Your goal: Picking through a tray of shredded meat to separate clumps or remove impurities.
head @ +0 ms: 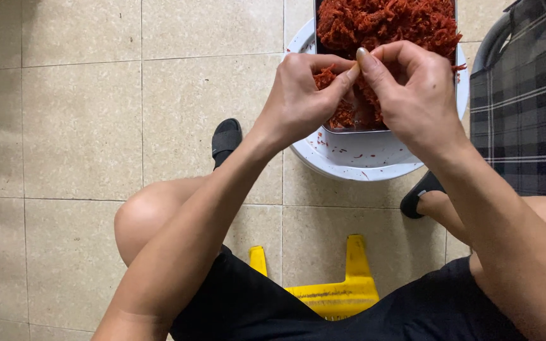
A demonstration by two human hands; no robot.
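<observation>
head view: both hands, left hand (301, 95) and right hand (412, 95), pinch red shreds (380, 22) above tray edge (355, 131).

Both hands meet at twelve o'clock: the left hand (301, 95) and right hand (412, 88) pinch red shreds (380, 22). These fill a metal tray (355, 129) resting on a white basin (374, 161).

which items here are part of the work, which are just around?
In use: left hand and right hand, pinching red shreds over the metal tray, which sits on the white basin.

Just around: yellow stool, plaid chair, black sandals, tiled floor.
</observation>
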